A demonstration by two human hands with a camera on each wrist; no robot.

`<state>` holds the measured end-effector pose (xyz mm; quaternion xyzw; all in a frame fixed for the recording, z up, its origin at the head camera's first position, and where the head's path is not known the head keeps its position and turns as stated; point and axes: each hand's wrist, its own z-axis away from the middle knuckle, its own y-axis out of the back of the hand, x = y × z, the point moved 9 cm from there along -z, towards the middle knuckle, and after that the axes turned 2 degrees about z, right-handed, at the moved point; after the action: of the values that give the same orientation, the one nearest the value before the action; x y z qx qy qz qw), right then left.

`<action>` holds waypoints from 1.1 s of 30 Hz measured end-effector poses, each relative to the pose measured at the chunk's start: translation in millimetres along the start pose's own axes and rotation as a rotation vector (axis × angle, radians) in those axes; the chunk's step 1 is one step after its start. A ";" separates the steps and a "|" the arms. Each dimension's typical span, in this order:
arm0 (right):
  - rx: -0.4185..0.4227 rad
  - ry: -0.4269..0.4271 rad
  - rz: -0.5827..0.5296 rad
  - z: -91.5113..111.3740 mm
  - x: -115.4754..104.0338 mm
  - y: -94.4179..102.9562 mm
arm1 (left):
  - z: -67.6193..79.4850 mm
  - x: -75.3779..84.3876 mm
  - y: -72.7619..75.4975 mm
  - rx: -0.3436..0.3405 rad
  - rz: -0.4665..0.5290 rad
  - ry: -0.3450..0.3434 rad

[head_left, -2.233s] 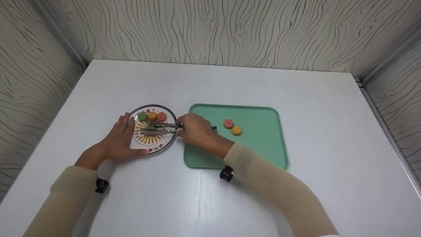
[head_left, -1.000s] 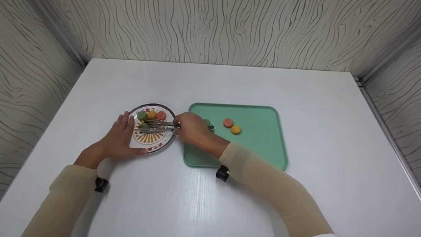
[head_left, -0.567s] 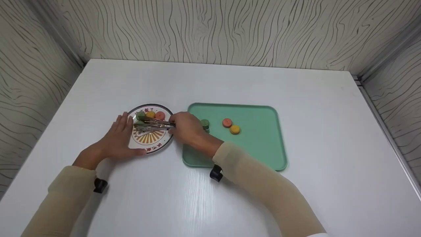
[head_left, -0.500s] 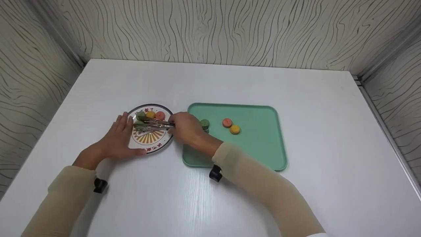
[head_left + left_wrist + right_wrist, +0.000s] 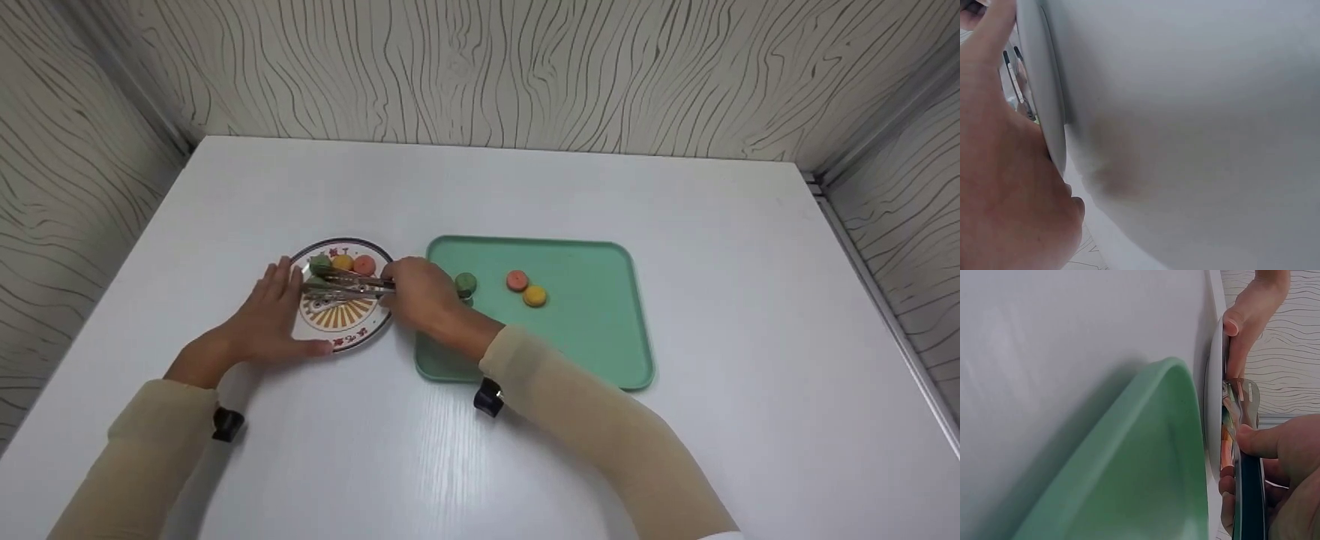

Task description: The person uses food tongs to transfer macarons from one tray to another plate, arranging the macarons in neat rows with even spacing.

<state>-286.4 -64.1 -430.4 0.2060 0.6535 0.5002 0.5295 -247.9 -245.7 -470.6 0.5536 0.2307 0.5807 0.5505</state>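
My left hand point(image 5: 264, 324) rests at the left rim of the white patterned plate point(image 5: 373, 330), fingers straight and spread, thumb at the near rim. In the right wrist view its thumb lies over the plate's edge. My right hand point(image 5: 426, 297) grips metal tongs point(image 5: 1251, 495) with a dark handle, reaching over the plate from the right. The tongs' tips are around a green macaron point(image 5: 316, 281), partly hidden by them. Behind the tongs, a green macaron point(image 5: 320, 263), a yellow macaron point(image 5: 343, 262) and a pink macaron point(image 5: 364, 265) sit in a row on the plate.
Right of the plate lies a green tray point(image 5: 592, 322), partly under my right forearm. On it are another green macaron point(image 5: 465, 283), a pink macaron point(image 5: 517, 280) and a yellow macaron point(image 5: 535, 295). Patterned panels point(image 5: 480, 75) stand behind and beside the white table point(image 5: 360, 465).
My right hand and the tongs have shifted left and slightly away over the plate, and the green macaron on the tray has come into fuller view. My left hand stays at the rim.
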 end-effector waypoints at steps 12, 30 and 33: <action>-0.012 0.033 0.032 3.0 -1.3 -0.1 | -5.1 -12.0 -7.8 0.022 0.026 -0.006; -0.029 0.101 0.005 12.1 -1.7 5.6 | -1.7 -6.1 -3.9 0.044 0.025 0.002; -0.017 0.103 -0.010 12.9 0.3 10.1 | -1.8 -5.5 -2.7 0.054 0.028 -0.010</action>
<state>-277.6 -54.1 -420.9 0.1722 0.6766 0.5130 0.4994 -249.7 -249.2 -475.6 0.5744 0.2356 0.5790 0.5285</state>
